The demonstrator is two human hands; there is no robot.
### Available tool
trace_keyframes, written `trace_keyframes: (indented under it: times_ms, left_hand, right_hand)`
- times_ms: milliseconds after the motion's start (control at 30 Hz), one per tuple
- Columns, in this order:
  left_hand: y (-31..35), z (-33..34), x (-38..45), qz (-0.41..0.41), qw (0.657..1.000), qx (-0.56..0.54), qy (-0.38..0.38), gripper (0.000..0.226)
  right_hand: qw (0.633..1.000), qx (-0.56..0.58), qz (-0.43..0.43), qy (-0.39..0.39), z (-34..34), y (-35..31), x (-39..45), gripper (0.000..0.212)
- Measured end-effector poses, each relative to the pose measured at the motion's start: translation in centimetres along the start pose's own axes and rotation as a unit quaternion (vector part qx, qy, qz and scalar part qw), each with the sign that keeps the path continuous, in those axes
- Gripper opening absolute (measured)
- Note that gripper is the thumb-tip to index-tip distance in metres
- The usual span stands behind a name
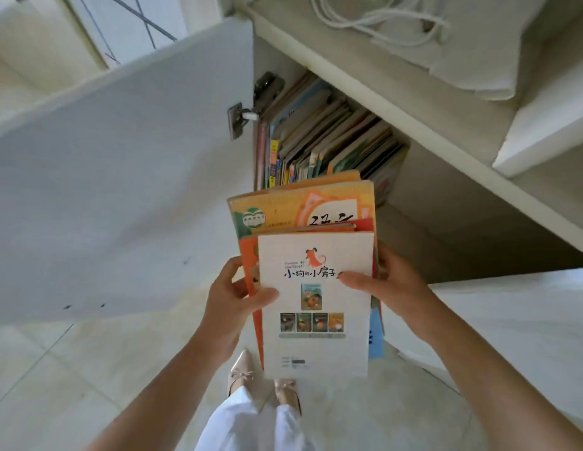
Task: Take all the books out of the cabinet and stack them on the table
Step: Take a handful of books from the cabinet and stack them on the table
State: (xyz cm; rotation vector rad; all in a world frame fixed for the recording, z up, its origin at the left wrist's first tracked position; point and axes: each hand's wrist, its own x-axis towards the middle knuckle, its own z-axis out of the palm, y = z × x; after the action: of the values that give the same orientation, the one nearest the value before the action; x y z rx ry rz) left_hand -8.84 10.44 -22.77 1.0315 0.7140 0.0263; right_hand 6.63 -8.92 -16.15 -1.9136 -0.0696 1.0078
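**Desk:** Both hands on the load? Give me the grip.

**Caption writer:** Your left hand (231, 297) pinches the left edge of a small bundle of thin paperback children's books (312, 271), thumb on the white back cover printed with a red dog, fingers curled behind. Your right hand (386, 284) clamps the right edge the same way, thumb across the cover. You hold the bundle in the air in front of the open white cabinet (446, 196), above the pale tiled floor (72, 369) and your beige bow-trimmed flats (241, 372).

**Desk:** What is in the bundle, and what is left?

**Caption writer:** An orange-covered textbook sits at the back, an orange-red one and a blue-edged one show at the sides, and the white one faces you. How many there are in all, you cannot tell. A tight row of colourful upright books (322, 141) stands on the shelf just behind, beside the open white door (120, 174).

**Desk:** So which step?

**Caption writer:** By my reading, a batch out and in transit, with most of the job ahead.

**Desk:** And the next move?

**Caption writer:** A white counter (511, 320) edge lies at your right. You would likely turn toward it, keep both edges pinched so the slim covers do not fan or slide, and lay the bundle flat.
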Motion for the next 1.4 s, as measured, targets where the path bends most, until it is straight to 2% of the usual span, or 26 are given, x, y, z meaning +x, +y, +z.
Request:
trace_keyframes:
  times_ms: [133, 267, 367, 433, 600, 767, 867, 967, 1200, 1400]
  left_hand:
    - [1.2, 0.8, -5.7, -0.037, 0.991, -0.106, 0.076, 0.050]
    - [1.8, 1.6, -11.5, -0.044, 0.976, -0.138, 0.160, 0.042]
    - [1.8, 1.9, -15.7, -0.030, 0.965, -0.161, 0.207, 0.053]
    - [1.8, 2.2, -18.4, -0.016, 0.960, -0.175, 0.216, 0.059]
    - [1.6, 2.5, -25.8, 0.060, 0.917, -0.170, 0.356, 0.079]
    - [0.2, 1.6, -32.9, 0.128, 0.875, -0.125, 0.451, 0.086]
    - [-0.9, 1.1, -36.9, 0.158, 0.848, -0.132, 0.489, 0.078]
    - [-3.1, 0.1, -41.9, 0.176, 0.806, -0.152, 0.544, 0.075]
    - [-10.6, -2.4, -54.9, 0.161, 0.734, -0.174, 0.636, 0.076]
    - [-17.6, -3.7, -67.6, 0.159, 0.668, -0.198, 0.699, 0.073]
  right_hand:
    - [0.998, 0.053, -0.007, -0.015, 2.1, -1.1, -4.5, 0.057]
    - [0.995, 0.080, -0.002, -0.062, 3.1, -1.6, -8.1, 0.047]
    - [0.993, 0.048, -0.023, -0.103, 4.0, -2.1, -10.4, 0.057]
    - [0.990, 0.025, -0.056, -0.130, 4.7, -2.5, -11.9, 0.054]
    - [0.971, -0.044, -0.138, -0.190, 7.8, -3.2, -16.1, 0.074]
    - [0.937, -0.084, -0.182, -0.285, 12.3, -3.7, -19.5, 0.072]
    - [0.917, -0.105, -0.187, -0.337, 15.3, -3.7, -21.7, 0.072]
    - [0.887, -0.128, -0.183, -0.404, 19.3, -3.2, -25.0, 0.074]
    - [0.811, -0.210, -0.193, -0.512, 29.4, 1.3, -35.8, 0.075]
    - [0.755, -0.262, -0.160, -0.580, 36.6, 7.9, -47.1, 0.073]
